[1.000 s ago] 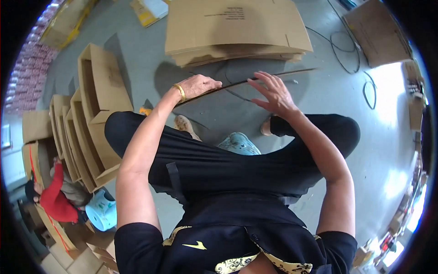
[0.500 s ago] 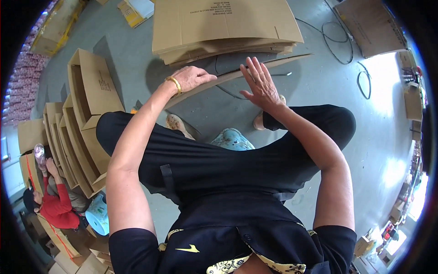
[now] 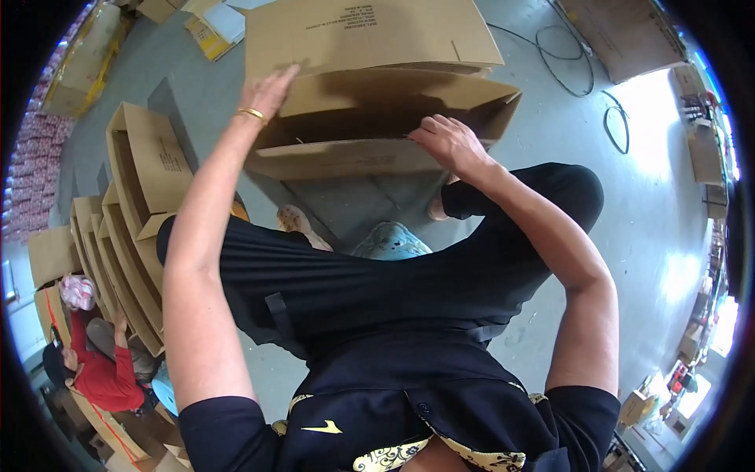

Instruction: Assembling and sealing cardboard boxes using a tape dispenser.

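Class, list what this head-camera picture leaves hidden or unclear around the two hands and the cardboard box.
- Left hand: its palm side, pressed flat against the cardboard box.
- Right hand: fingertips hidden behind the box's edge.
- Box interior: in shadow.
- Flat cardboard stack: top cut off by the picture edge.
- Feet: partly covered by the legs.

The box [image 3: 377, 118] was plain brown corrugated cardboard, half opened from flat into a shallow sleeve. It was lifted off the grey floor [image 3: 550, 141], tilted, with its dark hollow facing the person. Its broad upper panel, with small dark print, sloped away at the top; the lower panel sagged beneath the opening. The left hand [image 3: 271, 88] lay flat on the upper panel's left edge. The right hand [image 3: 448, 141] gripped the near edge of the opening.
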The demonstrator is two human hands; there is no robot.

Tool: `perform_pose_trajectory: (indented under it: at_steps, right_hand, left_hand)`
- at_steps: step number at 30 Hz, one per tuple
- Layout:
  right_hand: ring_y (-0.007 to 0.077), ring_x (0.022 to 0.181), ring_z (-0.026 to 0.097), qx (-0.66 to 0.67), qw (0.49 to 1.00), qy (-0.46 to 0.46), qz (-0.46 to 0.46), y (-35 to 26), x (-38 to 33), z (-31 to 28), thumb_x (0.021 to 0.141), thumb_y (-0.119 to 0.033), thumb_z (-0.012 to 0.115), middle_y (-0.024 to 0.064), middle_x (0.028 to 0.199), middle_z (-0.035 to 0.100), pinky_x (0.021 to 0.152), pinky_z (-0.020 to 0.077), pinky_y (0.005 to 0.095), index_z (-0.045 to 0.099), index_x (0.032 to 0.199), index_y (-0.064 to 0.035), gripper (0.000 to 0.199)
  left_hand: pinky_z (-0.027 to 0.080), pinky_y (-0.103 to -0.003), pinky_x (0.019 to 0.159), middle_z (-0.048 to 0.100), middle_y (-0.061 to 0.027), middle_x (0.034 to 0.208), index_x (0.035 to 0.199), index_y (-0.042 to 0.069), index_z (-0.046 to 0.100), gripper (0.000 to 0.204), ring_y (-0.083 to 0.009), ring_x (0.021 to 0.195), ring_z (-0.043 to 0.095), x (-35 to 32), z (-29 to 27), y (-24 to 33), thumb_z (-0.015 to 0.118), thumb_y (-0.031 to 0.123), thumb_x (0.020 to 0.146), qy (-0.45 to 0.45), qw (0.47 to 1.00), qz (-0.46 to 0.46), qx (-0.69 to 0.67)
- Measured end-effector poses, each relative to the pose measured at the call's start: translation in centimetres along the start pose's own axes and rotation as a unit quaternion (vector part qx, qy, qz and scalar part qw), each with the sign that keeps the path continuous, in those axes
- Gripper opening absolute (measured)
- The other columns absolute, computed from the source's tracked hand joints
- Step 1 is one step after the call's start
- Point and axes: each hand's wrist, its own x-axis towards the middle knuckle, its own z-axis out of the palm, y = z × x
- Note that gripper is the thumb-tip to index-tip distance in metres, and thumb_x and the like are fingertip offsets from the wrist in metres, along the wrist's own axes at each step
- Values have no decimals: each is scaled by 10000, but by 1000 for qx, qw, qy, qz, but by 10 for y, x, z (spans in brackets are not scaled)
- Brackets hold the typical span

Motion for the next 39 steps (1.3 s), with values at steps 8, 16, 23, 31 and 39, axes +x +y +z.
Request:
perform_pose_trajectory:
  at_steps: [8, 16, 23, 31, 39]
  right_hand:
    - [270, 864, 562, 163, 953, -176, 184, -17, -44, -21, 778, -377, 638, 86, 764, 562, 746, 448, 397, 635, 812, -57, 322]
    - [381, 1171, 439, 14, 865, -32, 500, 132, -106, 2, 820, -510, 529, 217, 1194, 520, 931, 359, 484, 442, 1295, -49, 668]
    - [258, 973, 574, 375, 731, 120, 558, 162, -20, -20, 784, -525, 587, 57, 1144, 584, 822, 449, 327, 538, 1233, -99, 621]
    - [354, 847, 592, -73, 942, 35, 327, 149, -13, 16, 774, -152, 585, 140, 971, 615, 729, 482, 424, 640, 998, -139, 231]
    - [293, 1068, 548, 223, 893, -144, 363, 104, -22, 12, 812, -562, 532, 142, 1133, 590, 910, 413, 341, 557, 1199, -100, 603]
  left_hand:
    - [486, -394, 811, 632, -152, 1030, 1004, 67, 649, 336, -320, 991, 593, -22, -31, -41, 563, 326, 808, -257, 856, -448, -21]
    - [489, -401, 785, 642, -143, 1008, 973, 89, 661, 299, -319, 948, 609, -27, -19, -24, 538, 309, 811, -186, 868, -459, -30]
    - [490, -409, 795, 647, -138, 1000, 966, 95, 666, 256, -319, 947, 614, -35, -13, -18, 504, 202, 799, -174, 870, -461, -8]
    - [498, -390, 809, 625, -124, 1082, 970, 105, 670, 245, -275, 999, 607, -25, -10, -16, 536, 246, 821, -187, 867, -460, 36]
    - [323, -372, 1030, 428, -212, 1324, 1306, 45, 439, 902, -320, 1242, 400, -36, -26, 26, 446, 733, 723, -382, 871, -272, -148]
